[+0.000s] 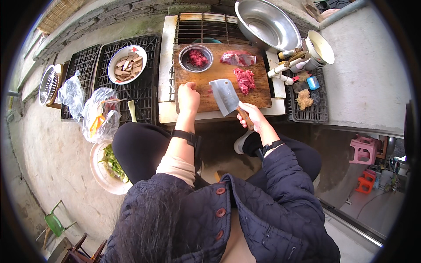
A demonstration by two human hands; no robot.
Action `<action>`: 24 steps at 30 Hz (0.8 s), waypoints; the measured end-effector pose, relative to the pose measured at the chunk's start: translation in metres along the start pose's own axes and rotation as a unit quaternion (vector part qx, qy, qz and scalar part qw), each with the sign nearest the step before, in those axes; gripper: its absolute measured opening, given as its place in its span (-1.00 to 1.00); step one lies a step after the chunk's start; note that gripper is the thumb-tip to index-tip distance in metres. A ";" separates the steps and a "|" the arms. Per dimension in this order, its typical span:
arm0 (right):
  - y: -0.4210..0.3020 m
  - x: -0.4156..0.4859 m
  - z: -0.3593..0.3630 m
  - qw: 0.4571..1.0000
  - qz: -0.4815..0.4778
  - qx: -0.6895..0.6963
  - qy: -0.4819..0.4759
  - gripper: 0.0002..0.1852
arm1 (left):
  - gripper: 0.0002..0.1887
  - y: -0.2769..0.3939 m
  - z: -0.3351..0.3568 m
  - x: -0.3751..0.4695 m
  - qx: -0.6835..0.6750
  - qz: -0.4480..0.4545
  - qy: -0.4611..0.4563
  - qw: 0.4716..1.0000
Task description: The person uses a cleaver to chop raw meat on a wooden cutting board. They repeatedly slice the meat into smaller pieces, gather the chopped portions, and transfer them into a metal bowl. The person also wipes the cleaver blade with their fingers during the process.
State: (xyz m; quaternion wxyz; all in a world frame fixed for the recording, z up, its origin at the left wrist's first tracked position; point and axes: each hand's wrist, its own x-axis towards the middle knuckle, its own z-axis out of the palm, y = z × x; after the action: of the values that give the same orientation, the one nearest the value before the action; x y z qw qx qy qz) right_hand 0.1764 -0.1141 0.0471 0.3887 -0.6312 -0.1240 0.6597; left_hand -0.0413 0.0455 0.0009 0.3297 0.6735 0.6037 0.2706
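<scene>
My right hand [253, 115] is wrapped around the wooden handle of a cleaver [225, 95]. The broad steel blade lies over the front of the wooden cutting board [210, 77], pointing up and left. At the board's left front, my left hand [188, 97] rests with its fingers curled; whether anything is inside them is hidden. Behind that hand stands a metal bowl [201, 69] holding minced red meat [197, 58]. A pile of cut red meat [244, 80] lies right of the blade, and a larger raw meat piece [238, 58] is behind it.
Left of the board, an enamel bowl of brown slices [127, 64] sits on a black plastic crate [144, 88], near plastic bags [100, 113]. A large steel basin [268, 23] is at back right. By my left knee is a basin of chopped greens [98, 167].
</scene>
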 end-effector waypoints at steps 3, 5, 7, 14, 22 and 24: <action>0.000 -0.003 0.007 0.999 0.011 -0.036 -0.012 -0.65 | -0.72 -0.005 0.002 0.001 -0.003 0.014 0.005 1.000; 0.003 -0.007 0.010 0.999 -0.001 -0.029 -0.023 -0.65 | -0.71 -0.008 0.002 0.001 -0.014 0.020 -0.004 1.000; 0.005 -0.012 0.010 1.000 0.003 -0.006 0.000 -0.64 | -0.70 -0.008 -0.001 0.001 -0.009 0.034 -0.028 0.999; 0.025 -0.022 0.017 0.998 -0.006 0.018 0.052 -0.64 | -0.66 -0.006 -0.007 0.000 -0.006 0.048 0.001 0.999; 0.031 -0.021 0.037 0.997 -0.010 0.049 0.054 -0.66 | -0.71 -0.015 -0.014 0.008 0.017 0.003 -0.008 1.000; 0.033 -0.017 0.046 0.997 -0.015 0.051 0.053 -0.66 | -0.79 -0.015 -0.011 0.002 0.049 0.036 -0.014 0.998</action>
State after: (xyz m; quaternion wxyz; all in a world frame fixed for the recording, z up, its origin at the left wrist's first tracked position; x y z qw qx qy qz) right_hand 0.1201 -0.1329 0.0458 0.4367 -0.6428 -0.0789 0.6244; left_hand -0.0587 0.0501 -0.0034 0.2946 0.7138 0.5870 0.2432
